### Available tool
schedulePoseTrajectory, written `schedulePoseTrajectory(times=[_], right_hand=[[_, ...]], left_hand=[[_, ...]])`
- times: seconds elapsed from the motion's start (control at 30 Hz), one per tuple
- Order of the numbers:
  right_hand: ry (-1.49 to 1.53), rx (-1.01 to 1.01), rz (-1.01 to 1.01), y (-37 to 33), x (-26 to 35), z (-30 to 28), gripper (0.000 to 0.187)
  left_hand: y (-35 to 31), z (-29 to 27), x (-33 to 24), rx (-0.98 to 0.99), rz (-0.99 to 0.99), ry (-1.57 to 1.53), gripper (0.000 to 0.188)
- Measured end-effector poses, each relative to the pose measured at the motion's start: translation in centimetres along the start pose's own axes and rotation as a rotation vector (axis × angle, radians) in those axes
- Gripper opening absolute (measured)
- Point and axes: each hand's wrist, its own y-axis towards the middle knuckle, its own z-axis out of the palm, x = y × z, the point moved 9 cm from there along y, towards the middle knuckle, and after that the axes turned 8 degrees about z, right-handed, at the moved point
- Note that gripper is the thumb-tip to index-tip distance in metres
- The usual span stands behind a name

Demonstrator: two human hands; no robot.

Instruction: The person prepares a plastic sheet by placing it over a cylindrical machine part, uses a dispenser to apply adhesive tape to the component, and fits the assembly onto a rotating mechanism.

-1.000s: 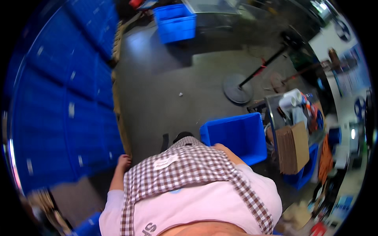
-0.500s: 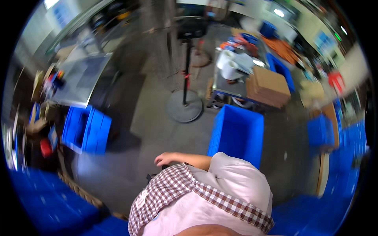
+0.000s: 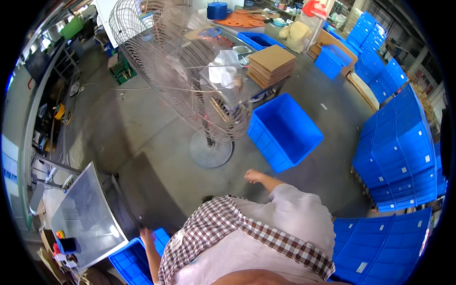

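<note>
My right hand (image 3: 255, 176) reaches out ahead of my body with its fingers loosely curled, and I see nothing in it. Just beyond it a large open blue crate (image 3: 285, 133) stands on the floor, a small gap away from the hand. At the lower left, my left hand (image 3: 147, 236) hangs beside a smaller blue crate (image 3: 130, 266), overlapping its upper edge in the picture. That hand is small and smeared, so its fingers are unclear. Whether it touches the crate I cannot tell.
A pedestal fan (image 3: 209, 149) with a wire cage stands ahead. Behind it a table bears stacked cardboard (image 3: 270, 64) and white rolls (image 3: 223, 75). Tall stacks of blue crates (image 3: 396, 152) line the right. At the left is a grey-topped table (image 3: 88, 221).
My view has turned to the right, so the surroundings have swung leftward and the stacked crates show fully. My left hand has come into view. My right forearm now extends forward rather than across my body.
</note>
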Motion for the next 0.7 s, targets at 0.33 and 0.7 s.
schedulePoseTrajectory(times=[0.33,0.7], right_hand=[[-0.137,0.4,-0.223,8.4,21.4,22.2,0.03],[-0.071,0.404,-0.545,18.0,73.4,35.3,0.021]], left_hand=[[15.1,6.1,-7.9,0.3,-0.103,0.335,0.026],[25.0,-12.8,7.2,-0.101,-0.706,0.318,0.028]])
